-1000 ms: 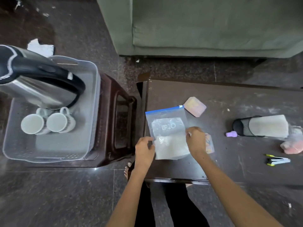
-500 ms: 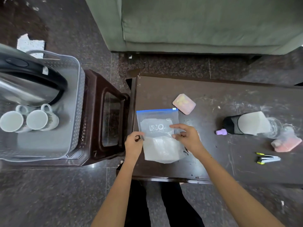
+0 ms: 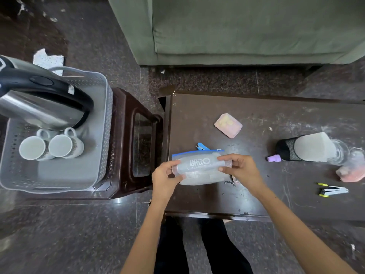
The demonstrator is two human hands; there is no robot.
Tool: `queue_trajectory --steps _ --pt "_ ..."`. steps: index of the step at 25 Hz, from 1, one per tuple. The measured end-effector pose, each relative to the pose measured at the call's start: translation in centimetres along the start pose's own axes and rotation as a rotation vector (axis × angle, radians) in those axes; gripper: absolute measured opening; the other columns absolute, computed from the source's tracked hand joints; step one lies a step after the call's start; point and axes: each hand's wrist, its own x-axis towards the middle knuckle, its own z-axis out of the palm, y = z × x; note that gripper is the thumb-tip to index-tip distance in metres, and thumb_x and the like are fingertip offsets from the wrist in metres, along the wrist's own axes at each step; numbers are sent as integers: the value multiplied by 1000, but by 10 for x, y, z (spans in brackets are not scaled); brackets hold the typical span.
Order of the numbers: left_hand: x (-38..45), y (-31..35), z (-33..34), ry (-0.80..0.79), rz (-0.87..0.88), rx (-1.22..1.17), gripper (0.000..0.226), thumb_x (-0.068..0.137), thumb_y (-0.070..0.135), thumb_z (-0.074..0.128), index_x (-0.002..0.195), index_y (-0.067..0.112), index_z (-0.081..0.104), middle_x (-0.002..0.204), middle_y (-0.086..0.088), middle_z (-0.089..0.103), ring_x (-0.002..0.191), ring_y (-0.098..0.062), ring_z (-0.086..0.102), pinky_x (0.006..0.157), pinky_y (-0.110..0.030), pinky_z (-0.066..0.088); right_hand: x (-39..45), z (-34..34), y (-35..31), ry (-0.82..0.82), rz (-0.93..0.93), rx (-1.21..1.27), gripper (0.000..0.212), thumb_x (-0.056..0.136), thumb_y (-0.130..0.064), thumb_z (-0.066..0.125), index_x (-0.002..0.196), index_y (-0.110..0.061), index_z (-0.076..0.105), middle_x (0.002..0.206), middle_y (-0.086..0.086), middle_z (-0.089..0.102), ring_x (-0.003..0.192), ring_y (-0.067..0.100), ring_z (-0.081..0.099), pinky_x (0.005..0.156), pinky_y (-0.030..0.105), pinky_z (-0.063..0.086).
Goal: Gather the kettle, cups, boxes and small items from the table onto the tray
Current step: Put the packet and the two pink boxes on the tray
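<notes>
Both hands, left hand (image 3: 165, 176) and right hand (image 3: 240, 170), grip clear blue-zip plastic pouch (image 3: 199, 167) | roll tightly | carry toward 9 o'clock grey perforated plastic tray (image 3: 102, 123).

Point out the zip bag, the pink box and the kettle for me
zip bag (image 3: 199, 165), head view, on the printed front panel between the hands.
pink box (image 3: 228, 125), head view, middle of its lid.
kettle (image 3: 37, 111), head view, on its steel body.
</notes>
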Motion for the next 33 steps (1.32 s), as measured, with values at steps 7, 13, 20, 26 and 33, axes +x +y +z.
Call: queue_trajectory --steps 7,13,20,26,33 --pt "-11 11 -13 88 246 221 20 77 1 72 89 16 76 84 7 52 75 -10 53 65 -14 45 0 11 7 145 -229 -661 17 76 -3 73 88 -15 76 87 2 60 82 22 60 65 29 45" --pt "-8 31 -23 -71 419 219 16 79 -1 68 84 12 75 87 6 64 80 -10 62 68 -21 50 4 30 -43 -177 -260 -1211 44 78 -30 69 118 -23 52 122 1 58 116 21 51 103 31 29" --pt "-4 60 -44 71 462 46 42 82 -3 65 118 19 64 115 4 61 96 -6 59 80 -20 55 22 64 -71 -110 -161 -1249 20 89 -18 56 109 -14 58 100 15 65 97 37 59 70 34 44" --pt "-7 57 -120 320 344 -29 35 91 16 59 125 20 58 120 2 57 100 -6 59 80 -13 49 41 136 -142 -53 -77 -105 46 81 -5 64 125 -13 54 118 8 64 106 28 61 92 51 51" --pt "0 53 -203 410 242 -121 24 95 24 53 117 21 62 114 9 61 97 8 56 75 0 41 81 265 -218 6 -96 -103 48 82 4 46 127 -12 47 118 11 58 102 28 58 83 43 55"
